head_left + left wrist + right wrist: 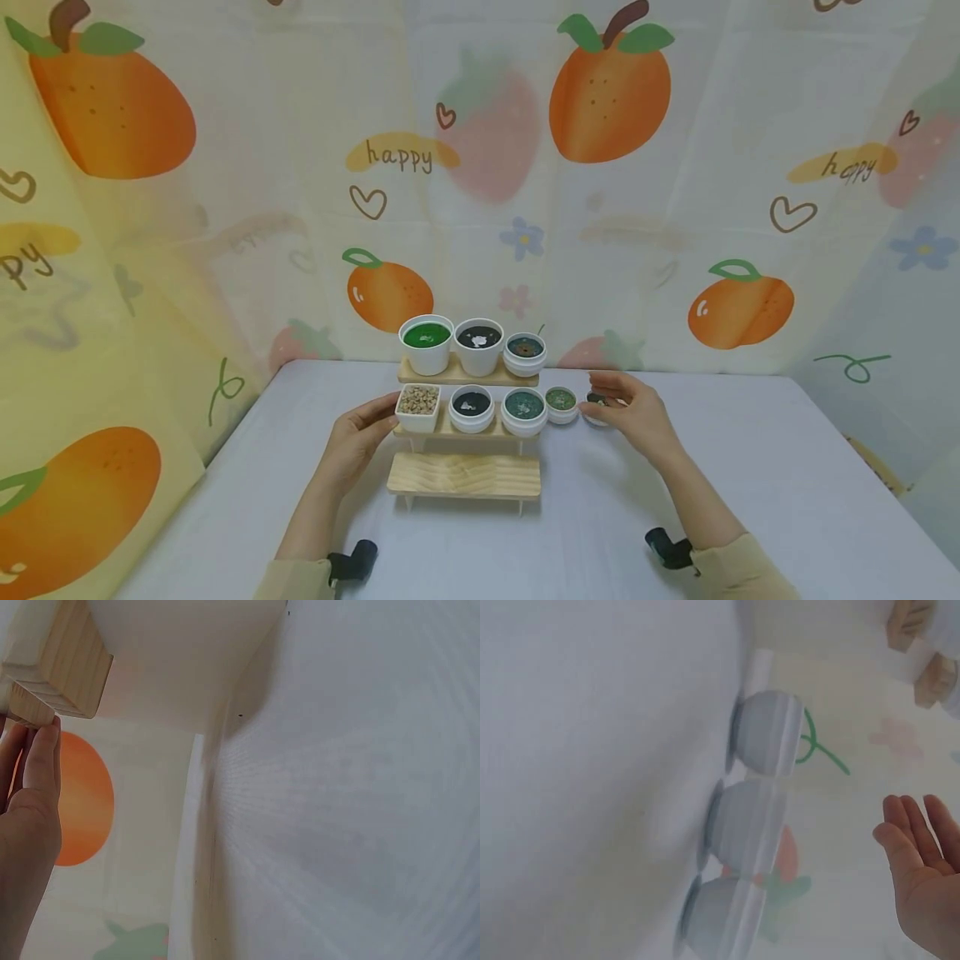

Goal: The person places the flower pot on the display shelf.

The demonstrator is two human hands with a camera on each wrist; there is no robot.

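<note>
At the left end of the wooden stand's middle step (442, 432), my left hand (352, 442) has its fingertips beside a square white cup of beige granules (418, 402). In the left wrist view those fingers (43, 757) touch the end of a wooden board (31, 707). My right hand (633, 417) hovers, fingers loosely bent, over a small white bowl (597, 419) that it partly hides. Nothing lies between its fingers in the right wrist view, where three white bowls (746, 825) stand in a row on the table.
Two round bowls with dark (472, 405) and teal contents (523, 406) share the middle step. Higher up stand a green-filled cup (427, 337), a dark-filled cup (479, 340) and a smaller bowl (525, 348). A bowl with green contents (561, 402) sits right of the stand. The lowest step (463, 477) is nearest.
</note>
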